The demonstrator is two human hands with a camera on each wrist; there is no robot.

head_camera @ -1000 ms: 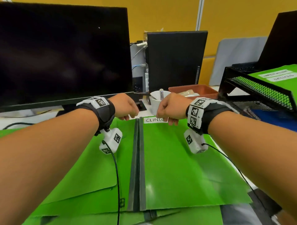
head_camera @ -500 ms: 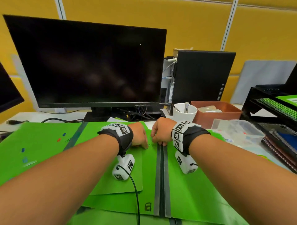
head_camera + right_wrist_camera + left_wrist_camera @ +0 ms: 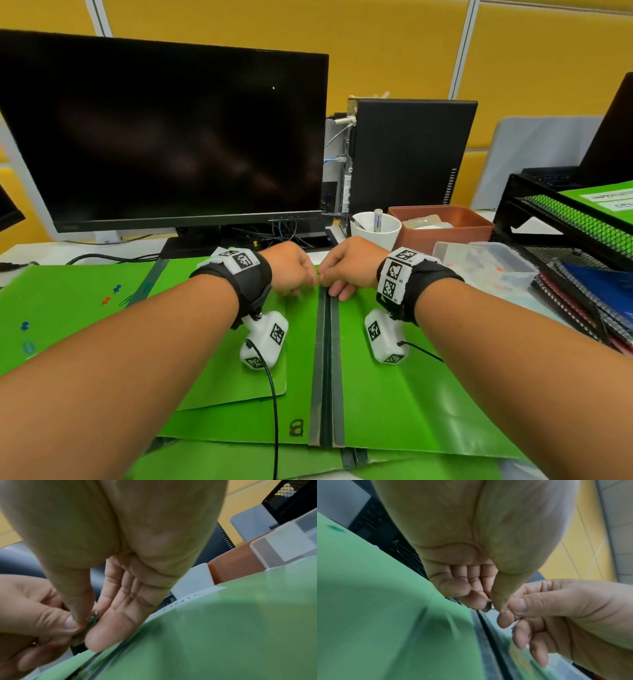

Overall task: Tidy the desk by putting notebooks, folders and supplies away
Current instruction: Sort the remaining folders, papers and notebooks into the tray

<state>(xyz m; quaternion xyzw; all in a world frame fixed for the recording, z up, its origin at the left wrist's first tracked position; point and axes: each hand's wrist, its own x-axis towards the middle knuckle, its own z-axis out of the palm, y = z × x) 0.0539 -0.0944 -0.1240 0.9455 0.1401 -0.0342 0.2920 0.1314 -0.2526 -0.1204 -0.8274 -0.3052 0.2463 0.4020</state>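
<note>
**Two hands met over a paper clip at the far edge of the folders**

A small green paper clip (image 3: 93, 617) sat between the two hands, pinched by thumb and fingers at the far end of the green folders (image 3: 387, 394). The right hand (image 3: 347, 263) held it between thumb and forefinger, its other fingers lying fairly straight over the dark spine (image 3: 327, 370) of the top folders. The left hand (image 3: 291, 267) was curled, its thumb and fingertips touching the same small clip from the other side; the clip's exact shape was blurred. Knuckles of both hands nearly touched.

Beneath the hands and forearms the folders lay flat and overlapping on the bench (image 3: 41, 250). Well off to the left hand's side, on another green folder, lay a few loose pushpins (image 3: 116, 288). Just beyond the right hand stood a white mug (image 3: 375, 228) with a pen-like thing in it, and beside that a brown tray (image 3: 442, 222). To the right hand's outer side sat a clear plastic box (image 3: 486, 265), then a black mesh rack (image 3: 561, 222) with notebooks (image 3: 589, 301) under it. Beyond the left hand rose a dark monitor (image 3: 164, 137).
</note>
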